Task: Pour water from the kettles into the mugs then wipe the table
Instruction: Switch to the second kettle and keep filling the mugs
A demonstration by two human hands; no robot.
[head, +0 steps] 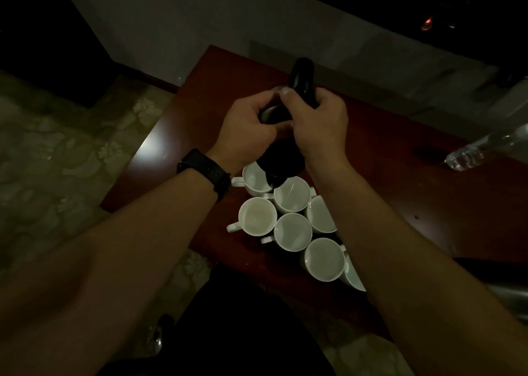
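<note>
left hand [245, 130]: curled, gripping kettle [284, 158] | right hand [318, 124]: curled, gripping it | both forearms: extended forward, converging

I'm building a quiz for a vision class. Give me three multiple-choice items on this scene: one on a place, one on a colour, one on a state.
1. Where is the kettle?
A) held above the mugs
B) on the floor
C) on a shelf

2. What colour are the mugs?
A) red
B) white
C) black

3. Which hands grip the kettle?
A) neither
B) the left alone
C) both

Answers:
1 A: it hangs tilted over the far mugs.
2 B: all are white against the red-brown table.
3 C: the left hand and the right hand both curl round it.
</note>
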